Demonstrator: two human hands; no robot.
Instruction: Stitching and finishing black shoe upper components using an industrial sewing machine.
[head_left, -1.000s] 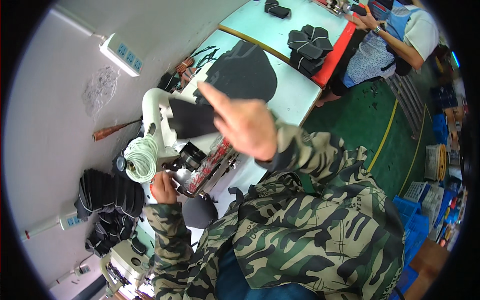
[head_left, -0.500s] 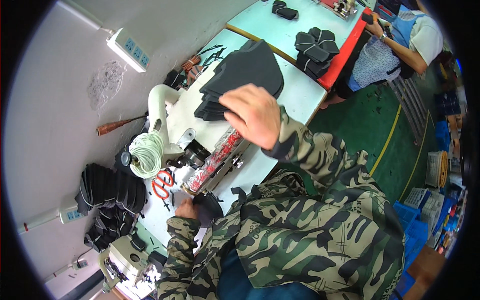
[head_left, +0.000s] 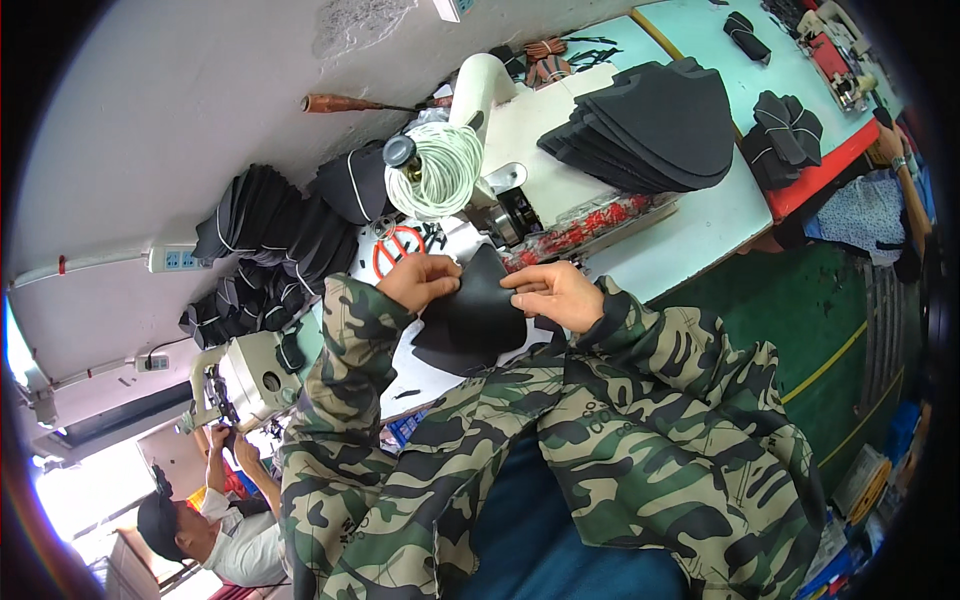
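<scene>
A dark cut piece of sheet material (head_left: 474,312) is held up in front of my body, over the white table. My left hand (head_left: 422,283) pinches its upper left edge between thumb and fingers. On the opposite edge my right hand (head_left: 558,296) is closed, thumb against fingers. More dark material hangs or lies below the piece; I cannot tell whether it is separate. Just beyond my hands stands a cream sewing machine (head_left: 590,165) with a roll of pale cord (head_left: 435,172). A fanned stack of dark cut pieces (head_left: 650,128) rests on top of the machine.
Orange-handled scissors (head_left: 398,252) lie left of the machine. Tied bundles of dark pieces (head_left: 262,222) sit along the wall. A wooden-handled tool (head_left: 350,104) is near the wall. One co-worker (head_left: 225,535) works at lower left, another (head_left: 870,215) at far right.
My right hand has come from the stack on the machine down to the dark piece. My left hand has lifted from the table edge with it. The view has swung left.
</scene>
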